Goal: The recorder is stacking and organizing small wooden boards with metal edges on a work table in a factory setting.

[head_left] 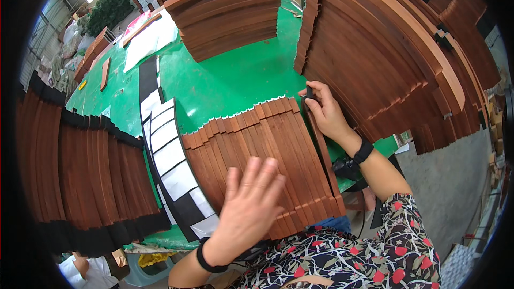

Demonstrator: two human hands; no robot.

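Note:
A row of reddish-brown wooden slats [243, 150], packed side by side, lies in front of me with white edging along its far ends. My left hand [251, 203] is over the near part of this row, fingers spread, slightly blurred; whether it touches the wood I cannot tell. At the row's far right corner, my right hand [327, 111] pinches a small black piece [309, 92] between thumb and fingers. This piece is at the far end of the rightmost slat [323, 155], which stands a little apart from the others.
Left of the row lies a black strip [187, 211] with white rectangles [170, 154]. More slats with black ends [96, 166] fill the left side. Tall slat stacks stand at the back [230, 16] and right [364, 53] on the green tabletop [230, 83]. A black clamp-like object [345, 168] is beside my right wrist.

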